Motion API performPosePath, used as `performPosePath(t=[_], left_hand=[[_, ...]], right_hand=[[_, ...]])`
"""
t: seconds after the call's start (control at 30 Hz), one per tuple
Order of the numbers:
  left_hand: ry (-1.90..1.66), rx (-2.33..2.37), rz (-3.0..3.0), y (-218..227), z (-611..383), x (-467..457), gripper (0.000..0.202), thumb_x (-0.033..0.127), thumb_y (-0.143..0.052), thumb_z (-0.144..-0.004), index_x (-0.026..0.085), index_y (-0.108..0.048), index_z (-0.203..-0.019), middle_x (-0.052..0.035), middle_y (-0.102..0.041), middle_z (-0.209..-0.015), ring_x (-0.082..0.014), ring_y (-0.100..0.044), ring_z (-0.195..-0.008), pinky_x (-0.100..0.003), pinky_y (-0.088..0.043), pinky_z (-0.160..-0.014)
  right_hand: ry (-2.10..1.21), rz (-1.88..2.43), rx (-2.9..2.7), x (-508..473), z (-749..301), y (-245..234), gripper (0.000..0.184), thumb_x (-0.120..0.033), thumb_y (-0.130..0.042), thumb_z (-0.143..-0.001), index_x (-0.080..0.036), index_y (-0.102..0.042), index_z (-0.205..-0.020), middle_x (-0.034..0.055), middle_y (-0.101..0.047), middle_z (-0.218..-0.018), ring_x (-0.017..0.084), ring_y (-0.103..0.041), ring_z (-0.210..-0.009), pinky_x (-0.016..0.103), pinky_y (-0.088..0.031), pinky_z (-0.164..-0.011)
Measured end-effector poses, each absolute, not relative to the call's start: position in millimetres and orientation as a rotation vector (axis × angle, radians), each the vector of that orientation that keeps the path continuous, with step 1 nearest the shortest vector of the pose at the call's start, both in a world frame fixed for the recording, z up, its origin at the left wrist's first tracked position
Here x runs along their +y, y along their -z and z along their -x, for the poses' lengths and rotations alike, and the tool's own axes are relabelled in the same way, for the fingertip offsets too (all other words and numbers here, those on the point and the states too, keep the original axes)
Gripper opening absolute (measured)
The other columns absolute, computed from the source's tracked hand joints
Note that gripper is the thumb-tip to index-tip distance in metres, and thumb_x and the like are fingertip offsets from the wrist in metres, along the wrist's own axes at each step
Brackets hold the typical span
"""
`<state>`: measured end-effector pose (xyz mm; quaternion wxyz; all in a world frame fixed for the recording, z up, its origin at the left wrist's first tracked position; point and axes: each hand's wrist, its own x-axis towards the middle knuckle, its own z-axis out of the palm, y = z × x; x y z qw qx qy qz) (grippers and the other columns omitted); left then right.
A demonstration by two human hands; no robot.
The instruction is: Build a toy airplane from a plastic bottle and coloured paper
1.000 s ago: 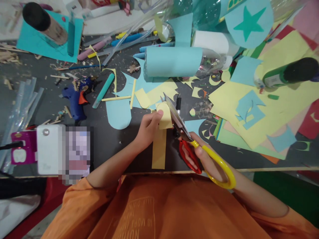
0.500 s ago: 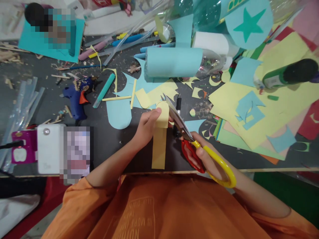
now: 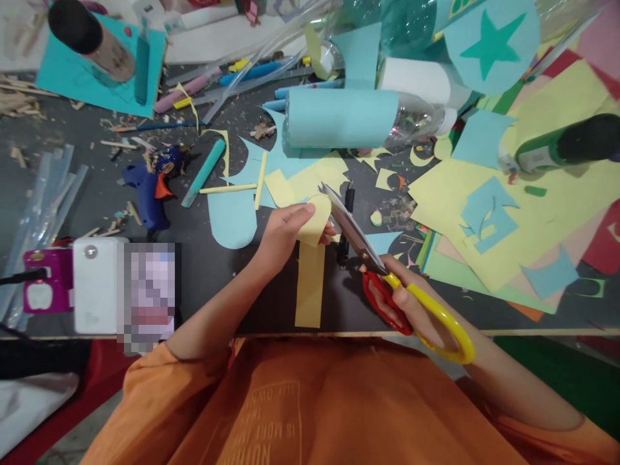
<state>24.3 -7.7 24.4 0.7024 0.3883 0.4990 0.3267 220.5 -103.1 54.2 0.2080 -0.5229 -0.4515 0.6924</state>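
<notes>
My left hand (image 3: 285,236) pinches a small pale yellow piece of paper (image 3: 316,223) with a rounded top edge. Below it a longer yellow paper strip (image 3: 310,290) lies on the dark table. My right hand (image 3: 411,294) grips large scissors (image 3: 371,258) with one red and one yellow handle loop. Their blades point up and left, and the tips are close to the paper's rounded edge; whether they touch it I cannot tell. A black pen (image 3: 347,223) lies partly behind the blades. Left of my left hand is a light blue rounded paper piece (image 3: 232,219).
A clear bottle wrapped in light blue paper (image 3: 343,119) lies beyond my hands. A blue glue gun (image 3: 150,194), a teal marker (image 3: 204,173) and a white power bank (image 3: 97,287) are at left. Yellow paper sheets (image 3: 508,239) and a dark-capped green bottle (image 3: 542,152) are at right.
The scissors and my right hand have shifted slightly right. The small yellow paper has tilted clockwise in my left hand, and the blades now sit more along its right side.
</notes>
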Motion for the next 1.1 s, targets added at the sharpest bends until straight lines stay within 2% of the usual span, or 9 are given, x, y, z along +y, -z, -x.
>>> performPosePath(t=[0.2,0.43,0.73,0.83,0.97,1.03,1.1], left_hand=[[-0.768,1.095,-0.886,-25,-20,-5,0.029,0.038,-0.058,-0.075,0.013,-0.061,-0.06,-0.005,-0.07,-0.064,-0.013,-0.064,-0.051,-0.024,-0.055,-0.057],[-0.844,1.08,-0.877,-23,-15,-1,0.022,0.031,-0.063,-0.074,0.015,-0.059,-0.059,-0.0018,-0.069,-0.058,-0.013,-0.064,-0.048,-0.022,-0.052,-0.049],[-0.858,1.134,-0.945,-19,-13,0,0.027,0.038,-0.064,-0.075,0.015,-0.058,-0.062,-0.0027,-0.069,-0.059,-0.0123,-0.064,-0.048,-0.02,-0.05,-0.046],[-0.908,1.122,-0.923,-20,-14,1,0.034,0.045,-0.062,-0.076,0.015,-0.057,-0.062,-0.0016,-0.066,-0.055,-0.0102,-0.059,-0.042,-0.02,-0.048,-0.043],[-0.909,0.978,-0.789,-21,-18,-3,0.057,0.071,-0.041,-0.078,0.016,-0.058,-0.073,-0.0022,-0.063,-0.055,-0.0117,-0.058,-0.041,-0.022,-0.045,-0.038],[-0.885,0.886,-0.757,-20,-21,-7,0.063,0.076,-0.046,-0.07,0.016,-0.06,-0.081,-0.0017,-0.062,-0.058,-0.0113,-0.059,-0.043,-0.021,-0.045,-0.039],[-0.874,0.848,-0.78,-18,-24,-12,0.063,0.073,-0.06,-0.062,0.014,-0.061,-0.084,-0.0001,-0.062,-0.061,-0.0094,-0.057,-0.043,-0.02,-0.047,-0.041]], right_hand=[[-1.919,1.502,-1.267,-103,-225,-57,0.061,-0.077,-0.041,-0.075,-0.022,-0.045,-0.099,-0.0083,-0.036,-0.056,0.004,-0.026,-0.042,0.02,-0.02,-0.037],[-1.874,1.569,-1.364,-100,-232,-57,0.065,-0.08,-0.039,-0.073,-0.022,-0.047,-0.101,-0.0076,-0.036,-0.055,0.005,-0.026,-0.041,0.02,-0.019,-0.036],[-1.92,1.562,-1.402,-99,-235,-56,0.065,-0.079,-0.039,-0.074,-0.022,-0.044,-0.104,-0.008,-0.036,-0.05,0.006,-0.026,-0.039,0.022,-0.02,-0.036],[-1.881,1.58,-1.408,-101,-235,-55,0.066,-0.08,-0.04,-0.072,-0.022,-0.047,-0.101,-0.0075,-0.037,-0.051,0.006,-0.026,-0.04,0.021,-0.019,-0.036],[-1.895,1.515,-1.216,-106,-230,-49,0.061,-0.077,-0.043,-0.074,-0.024,-0.046,-0.103,-0.0095,-0.034,-0.051,0.005,-0.026,-0.037,0.019,-0.021,-0.034],[-1.913,1.437,-1.136,-109,-227,-46,0.057,-0.074,-0.044,-0.076,-0.024,-0.044,-0.103,-0.0101,-0.035,-0.051,0.005,-0.028,-0.037,0.018,-0.024,-0.034],[-1.928,1.393,-1.126,-111,-224,-43,0.052,-0.071,-0.043,-0.079,-0.024,-0.043,-0.102,-0.0101,-0.036,-0.052,0.005,-0.029,-0.037,0.018,-0.026,-0.034]])
